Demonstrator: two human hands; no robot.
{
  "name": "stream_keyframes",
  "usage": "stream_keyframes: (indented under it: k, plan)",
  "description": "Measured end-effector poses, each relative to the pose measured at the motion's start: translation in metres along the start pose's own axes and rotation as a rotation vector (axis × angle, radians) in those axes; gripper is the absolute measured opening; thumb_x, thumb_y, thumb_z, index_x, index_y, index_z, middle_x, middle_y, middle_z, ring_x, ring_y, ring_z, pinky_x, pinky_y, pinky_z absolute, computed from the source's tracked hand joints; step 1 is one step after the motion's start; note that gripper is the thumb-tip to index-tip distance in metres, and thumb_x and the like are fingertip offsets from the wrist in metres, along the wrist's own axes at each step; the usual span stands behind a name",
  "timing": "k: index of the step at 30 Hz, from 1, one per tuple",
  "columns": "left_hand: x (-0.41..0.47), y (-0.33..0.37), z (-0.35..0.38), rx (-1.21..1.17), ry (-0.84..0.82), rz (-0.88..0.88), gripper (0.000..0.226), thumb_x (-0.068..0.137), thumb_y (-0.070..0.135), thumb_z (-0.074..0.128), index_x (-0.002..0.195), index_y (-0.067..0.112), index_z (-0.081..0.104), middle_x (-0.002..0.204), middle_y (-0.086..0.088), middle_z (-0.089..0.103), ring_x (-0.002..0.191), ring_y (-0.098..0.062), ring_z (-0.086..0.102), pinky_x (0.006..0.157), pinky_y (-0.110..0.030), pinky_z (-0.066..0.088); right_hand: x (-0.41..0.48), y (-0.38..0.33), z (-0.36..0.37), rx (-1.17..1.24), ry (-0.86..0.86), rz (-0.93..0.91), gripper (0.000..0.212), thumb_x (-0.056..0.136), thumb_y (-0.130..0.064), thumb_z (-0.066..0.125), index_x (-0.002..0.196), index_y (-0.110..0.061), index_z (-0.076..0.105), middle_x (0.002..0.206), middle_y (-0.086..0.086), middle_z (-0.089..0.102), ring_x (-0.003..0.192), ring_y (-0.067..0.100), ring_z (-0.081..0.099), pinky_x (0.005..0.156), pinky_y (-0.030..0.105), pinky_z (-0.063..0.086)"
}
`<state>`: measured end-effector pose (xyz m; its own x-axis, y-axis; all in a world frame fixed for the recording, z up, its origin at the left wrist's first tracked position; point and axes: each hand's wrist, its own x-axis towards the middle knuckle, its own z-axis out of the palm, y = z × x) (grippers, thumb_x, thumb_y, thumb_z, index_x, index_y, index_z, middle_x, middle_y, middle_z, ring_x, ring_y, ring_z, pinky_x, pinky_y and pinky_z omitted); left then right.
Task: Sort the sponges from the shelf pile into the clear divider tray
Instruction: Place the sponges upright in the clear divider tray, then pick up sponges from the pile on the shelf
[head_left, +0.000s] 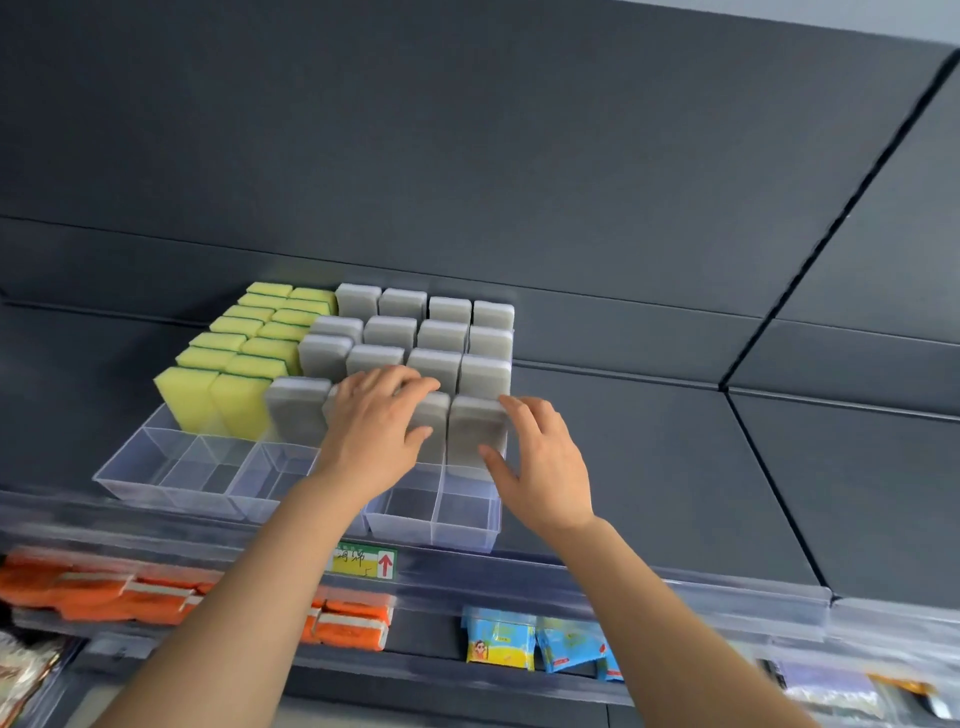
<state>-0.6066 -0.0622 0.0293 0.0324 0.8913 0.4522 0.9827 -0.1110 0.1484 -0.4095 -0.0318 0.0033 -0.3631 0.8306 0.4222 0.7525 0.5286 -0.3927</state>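
Left hand (379, 415) lies over the front row of grey sponges (436, 364), fingers curved over the top edge of one grey sponge (437, 441) and thumb pressed to its front face, so it pinches that sponge. Right hand (540, 457) is relaxed just beside it, fingers loosely spread along the right edge of the end sponge (475, 426), thumb tip touching its front face. Both sponges stand upright in the clear divider tray (457, 525), which sits on the dark shelf (649, 467). Yellow sponges (239, 358) stand in the tray's two left columns and grey ones in the four to their right. On the shelf below lie orange packets (353, 623) and blue packets (501, 644), under a yellow-green label (363, 561).
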Motion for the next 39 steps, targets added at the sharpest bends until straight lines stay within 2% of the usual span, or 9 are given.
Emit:
stream_keyframes:
  k: [5,10,15,18,21,24,31,39]
  plan:
    - [0.000,0.033,-0.005,0.000,0.076,0.080,0.040,0.071,0.015,0.077,0.109,0.013,0.064,0.106,-0.003,0.063,0.099,-0.027,0.059,0.083,-0.040,0.045,-0.023,0.019,-0.014,-0.114,0.034,0.050,0.048,0.083,-0.030,0.067,0.125,-0.011,0.055,0.119,0.007,0.059,0.104,0.029,0.056,0.082,0.038,0.049]
    - [0.004,0.086,0.003,0.000,0.060,0.198,0.046,0.060,0.015,0.083,0.102,0.011,0.067,0.104,-0.005,0.065,0.102,-0.028,0.061,0.083,-0.041,0.049,-0.051,0.047,-0.043,-0.248,0.008,0.189,0.048,0.074,-0.028,0.077,0.116,-0.011,0.061,0.112,0.008,0.062,0.100,0.032,0.059,0.078,0.042,0.050]
    - [0.004,0.144,0.026,0.032,-0.058,0.307,0.051,0.055,0.022,0.088,0.100,0.013,0.067,0.111,-0.007,0.065,0.110,-0.030,0.059,0.085,-0.041,0.050,-0.094,0.086,-0.083,-0.299,0.009,0.350,0.049,0.078,-0.031,0.073,0.121,-0.013,0.058,0.120,0.009,0.059,0.110,0.032,0.055,0.087,0.042,0.046]
    - [0.003,0.185,0.039,0.035,-0.105,0.363,0.048,0.052,0.022,0.089,0.095,0.014,0.068,0.104,-0.006,0.066,0.105,-0.029,0.061,0.079,-0.039,0.052,-0.124,0.115,-0.111,-0.327,0.004,0.446,0.051,0.079,-0.031,0.072,0.124,-0.013,0.056,0.123,0.009,0.056,0.112,0.032,0.053,0.090,0.043,0.044]
    - [0.001,0.231,0.049,0.011,-0.131,0.417,0.041,0.052,0.021,0.089,0.087,0.015,0.068,0.091,-0.002,0.064,0.093,-0.025,0.061,0.071,-0.035,0.052,-0.153,0.145,-0.142,-0.345,-0.013,0.550,0.053,0.086,-0.037,0.062,0.133,-0.018,0.045,0.136,0.005,0.045,0.122,0.028,0.044,0.100,0.039,0.037]
    - [0.000,0.282,0.059,-0.018,-0.128,0.465,0.039,0.053,0.020,0.088,0.086,0.015,0.069,0.086,0.000,0.064,0.087,-0.024,0.061,0.069,-0.034,0.052,-0.183,0.177,-0.174,-0.366,-0.010,0.624,0.055,0.090,-0.042,0.056,0.138,-0.022,0.038,0.143,0.003,0.037,0.129,0.025,0.037,0.104,0.036,0.033]
    - [-0.004,0.396,0.084,-0.083,-0.138,0.515,0.039,0.053,0.018,0.088,0.088,0.015,0.069,0.085,0.001,0.064,0.084,-0.023,0.062,0.065,-0.035,0.052,-0.249,0.247,-0.240,-0.421,0.000,0.738,0.062,0.090,-0.046,0.055,0.143,-0.023,0.032,0.145,0.001,0.037,0.134,0.023,0.033,0.110,0.037,0.029]
    - [-0.010,0.504,0.115,-0.149,-0.196,0.597,0.047,0.049,0.020,0.091,0.090,0.016,0.069,0.086,0.001,0.066,0.083,-0.021,0.064,0.063,-0.034,0.052,-0.312,0.314,-0.297,-0.409,0.072,0.870,0.059,0.086,-0.039,0.062,0.138,-0.023,0.041,0.136,0.000,0.046,0.128,0.024,0.039,0.104,0.035,0.031]
